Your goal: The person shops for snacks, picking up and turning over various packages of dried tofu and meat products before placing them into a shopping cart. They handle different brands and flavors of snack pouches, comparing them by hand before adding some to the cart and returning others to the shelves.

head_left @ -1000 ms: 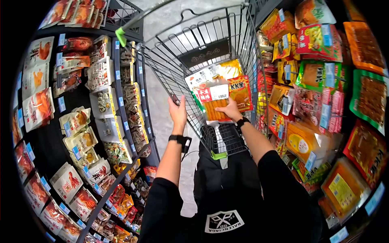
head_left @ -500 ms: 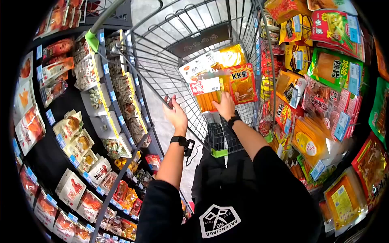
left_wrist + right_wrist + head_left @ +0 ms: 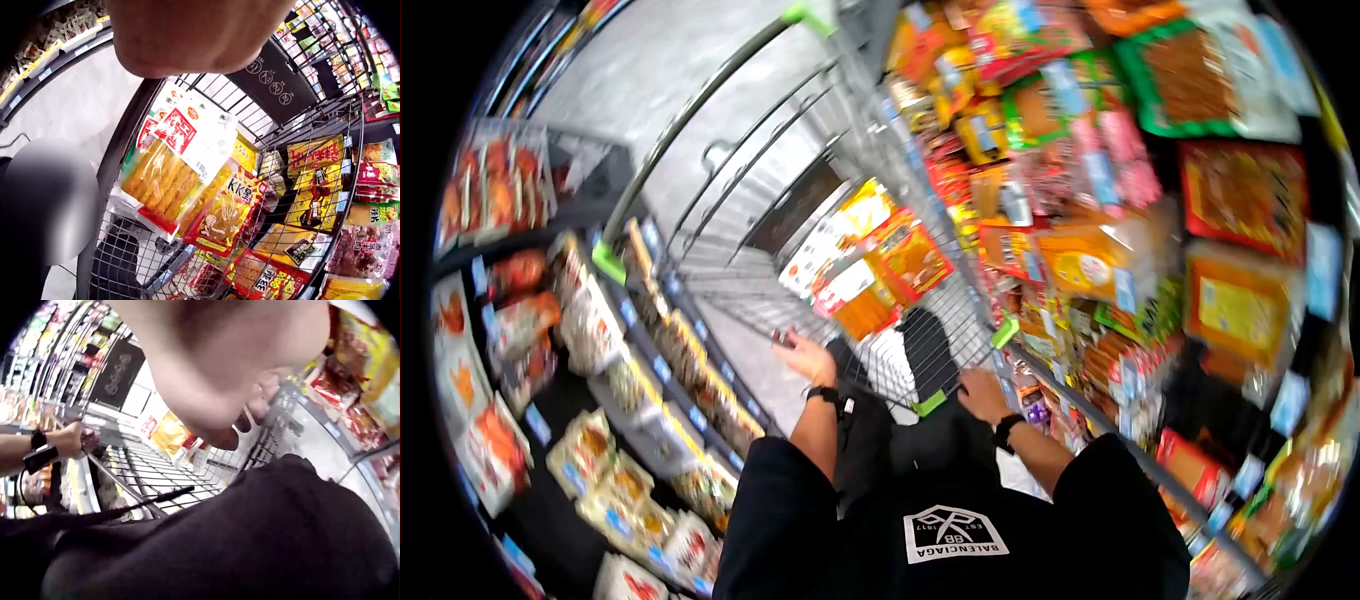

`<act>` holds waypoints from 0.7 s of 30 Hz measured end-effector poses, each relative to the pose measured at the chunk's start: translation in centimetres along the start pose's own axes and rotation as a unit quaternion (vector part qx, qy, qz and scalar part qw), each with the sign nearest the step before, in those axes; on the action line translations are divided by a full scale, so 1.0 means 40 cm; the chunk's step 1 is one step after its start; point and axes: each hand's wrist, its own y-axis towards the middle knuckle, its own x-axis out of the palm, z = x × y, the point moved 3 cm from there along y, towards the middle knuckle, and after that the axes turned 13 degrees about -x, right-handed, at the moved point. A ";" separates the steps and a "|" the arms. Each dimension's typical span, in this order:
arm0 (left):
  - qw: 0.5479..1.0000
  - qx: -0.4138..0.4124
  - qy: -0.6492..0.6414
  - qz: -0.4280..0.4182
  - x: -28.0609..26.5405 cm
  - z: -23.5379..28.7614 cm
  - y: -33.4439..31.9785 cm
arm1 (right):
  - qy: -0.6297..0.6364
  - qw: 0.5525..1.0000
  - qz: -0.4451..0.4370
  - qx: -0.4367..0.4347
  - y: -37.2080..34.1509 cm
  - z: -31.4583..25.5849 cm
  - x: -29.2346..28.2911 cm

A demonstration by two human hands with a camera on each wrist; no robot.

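Note:
My left hand (image 3: 808, 362) grips the left rim of the wire shopping cart (image 3: 115, 156); the right wrist view also shows this hand curled at the rim. My right hand (image 3: 983, 396) is by the cart's near right corner, its fingers loosely bent and nothing seen in them. Inside the cart lie food packets: a clear pack of orange-brown sticks (image 3: 162, 178), a red KK packet (image 3: 231, 212) beside it, a white packet (image 3: 805, 265) and a yellow packet (image 3: 868, 208) behind. In the left wrist view, the hand's underside covers the top.
Shelves of packaged snacks (image 3: 1090, 265) line the right side close to the cart. On the left stand more shelves with pale packets (image 3: 590, 455). A grey floor (image 3: 630, 80) runs ahead between them. The person's legs are at the cart's near end.
My right hand has left the pack of sticks and moved down to the cart's near right corner. The cart and shelves appear turned in the head view; the left hand stays by the rim.

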 end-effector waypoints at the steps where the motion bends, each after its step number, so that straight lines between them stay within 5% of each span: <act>1: 1.000 -0.026 -0.004 -0.017 -0.001 0.008 -0.004 | 0.026 0.998 0.035 0.047 -0.055 -0.045 -0.005; 4: 0.998 0.036 0.039 -0.030 -0.015 0.037 -0.018 | 0.170 0.930 0.158 0.286 -0.249 -0.143 0.111; 6: 0.993 0.037 -0.001 -0.115 -0.013 -0.040 0.030 | 0.350 0.812 0.286 0.370 -0.370 -0.221 0.190; 8: 0.981 0.016 0.064 -0.184 -0.017 -0.035 0.048 | 0.517 0.602 0.333 0.509 -0.501 -0.311 0.272; 10: 0.965 -0.039 0.031 -0.257 -0.050 0.014 0.014 | 0.522 0.544 0.371 0.542 -0.610 -0.410 0.345; 11: 0.953 -0.108 0.020 -0.281 -0.059 0.035 -0.001 | 0.516 0.526 0.379 0.560 -0.658 -0.460 0.376; 14: 0.937 -0.112 0.062 -0.324 0.029 -0.165 0.130 | 0.501 0.490 0.400 0.591 -0.761 -0.602 0.480; 16: 0.895 -0.183 0.096 -0.396 0.024 -0.173 0.138 | 0.527 0.436 0.418 0.597 -0.785 -0.705 0.499; 18: 0.864 -0.261 0.036 -0.430 -0.109 0.055 -0.036 | 0.542 0.418 0.415 0.599 -0.806 -0.766 0.561; 20: 0.846 -0.286 0.078 -0.443 -0.114 0.006 -0.015 | 0.564 0.436 0.412 0.567 -0.826 -0.787 0.656; 21: 0.852 -0.281 0.088 -0.433 -0.116 -0.001 -0.028 | 0.496 0.608 0.376 0.492 -0.852 -0.788 0.726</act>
